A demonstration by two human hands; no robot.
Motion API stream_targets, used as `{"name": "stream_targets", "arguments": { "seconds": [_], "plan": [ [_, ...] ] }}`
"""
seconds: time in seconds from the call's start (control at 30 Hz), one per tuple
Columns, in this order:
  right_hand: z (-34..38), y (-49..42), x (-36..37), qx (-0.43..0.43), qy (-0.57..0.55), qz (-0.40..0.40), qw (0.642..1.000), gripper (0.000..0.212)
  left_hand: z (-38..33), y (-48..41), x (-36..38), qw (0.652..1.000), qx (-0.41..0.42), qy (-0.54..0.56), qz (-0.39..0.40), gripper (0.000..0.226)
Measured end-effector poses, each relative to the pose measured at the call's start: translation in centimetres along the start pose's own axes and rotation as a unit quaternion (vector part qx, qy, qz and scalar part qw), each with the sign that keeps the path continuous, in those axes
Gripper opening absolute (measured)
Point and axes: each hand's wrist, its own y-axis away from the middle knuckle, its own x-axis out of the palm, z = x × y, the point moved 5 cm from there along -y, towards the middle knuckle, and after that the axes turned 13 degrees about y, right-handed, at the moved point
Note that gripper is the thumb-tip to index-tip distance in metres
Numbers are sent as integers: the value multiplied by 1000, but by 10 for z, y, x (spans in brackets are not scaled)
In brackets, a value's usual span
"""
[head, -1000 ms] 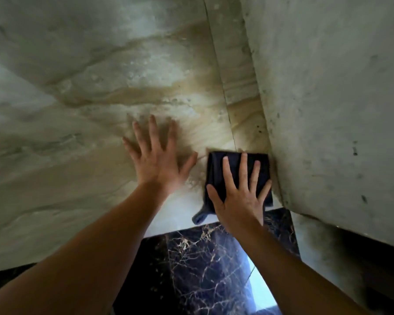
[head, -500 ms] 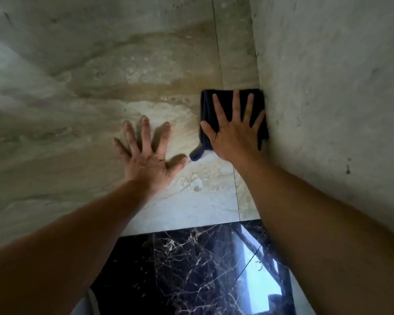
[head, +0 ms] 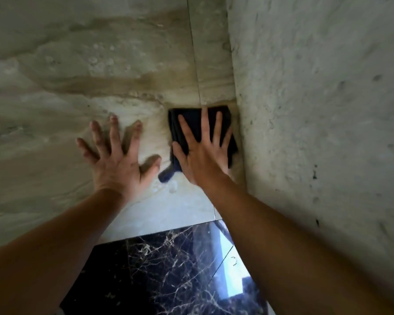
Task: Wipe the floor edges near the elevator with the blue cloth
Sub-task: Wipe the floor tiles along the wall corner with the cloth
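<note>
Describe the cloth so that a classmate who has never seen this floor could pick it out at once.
Start at the rough grey wall on the right and follow its foot along the beige floor. There, pressed flat under the right hand, lies the cloth. It is the only dark, folded, soft thing on the pale stone.

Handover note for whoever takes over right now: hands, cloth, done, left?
Left hand: flat on the beige floor tile, fingers spread, holding nothing.
Right hand: open, palm pressing the blue cloth onto the floor.
Cloth: folded, its right edge close against the wall, across a tile joint.
Done: cannot tell from this view how much edge is wiped.
Left: probably keep sliding the cloth along the wall line, including the dark marble tile nearer the body.
</note>
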Motion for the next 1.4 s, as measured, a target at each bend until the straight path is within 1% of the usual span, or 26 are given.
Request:
{"name": "stream_targets", "arguments": {
  "seconds": [0.1,0.17,0.23,0.3,0.43,0.6,0.73,0.8,0.9,1.0,1.07,1.13,1.23,1.3,1.4],
  "plan": [
    [-1,-67,-16,28,5,14,999,70,-5,6,2,1000,10,1,-5,91],
    [-2,-92,-21,30,23,15,999,74,-6,-2,4,1000,16,6,-21,91],
    [1,-91,-22,13,39,-5,999,76,-5,-10,3,1000,11,10,-19,92],
    [9,-68,-19,-2,20,-10,1000,76,-2,-6,2,1000,8,5,-12,94],
    [10,-43,-13,-2,3,27,1000,73,-1,-6,-1,999,21,-4,-25,97],
    [1,-73,-19,-32,25,23,999,72,-4,-5,-1,1000,17,8,-21,95],
    [-1,-98,-23,-18,21,38,999,72,-3,-7,3,999,11,20,-25,93],
    [3,-75,-18,-8,13,27,1000,71,-2,-8,2,999,10,24,-23,93],
    [1,7,0,3,4,16,1000,63,-3,-12,-2,999,10,26,-16,92],
    [-3,102,22,13,16,63,998,60,-5,-8,-3,1000,8,23,-7,91],
    [-6,118,26,1,31,74,997,59,-7,-7,-2,1000,12,25,-14,92],
    [-6,90,20,-22,41,56,997,59,-6,-11,-3,999,13,30,-24,92],
    [-5,15,1,-39,42,24,998,60,-4,-7,-4,999,10,35,-25,92],
    [-9,-42,-10,-21,21,22,999,61,-5,-2,-1,999,13,22,-29,92],
    [-5,-104,-20,19,-14,60,998,61,-3,-7,0,999,17,13,-32,91]
  ]
}}
